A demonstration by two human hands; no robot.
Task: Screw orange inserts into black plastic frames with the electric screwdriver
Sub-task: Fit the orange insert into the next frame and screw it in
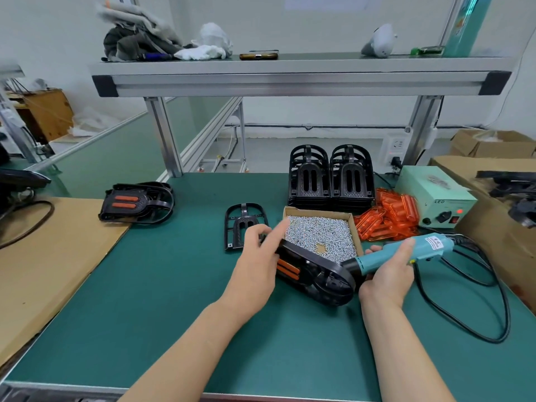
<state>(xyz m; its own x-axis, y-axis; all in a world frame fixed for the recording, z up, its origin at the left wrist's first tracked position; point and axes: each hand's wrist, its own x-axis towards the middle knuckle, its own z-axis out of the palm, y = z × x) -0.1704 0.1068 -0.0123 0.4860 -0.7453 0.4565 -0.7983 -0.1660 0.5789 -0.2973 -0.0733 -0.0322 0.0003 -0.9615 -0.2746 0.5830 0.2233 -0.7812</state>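
Head view: the left hand [258, 256] holds a black frame [327, 282] with orange insert [287, 269]. The right hand [388, 275] grips the electric screwdriver [435, 243].

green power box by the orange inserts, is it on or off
On, it seems: a red lamp glows on the front of the green power box.
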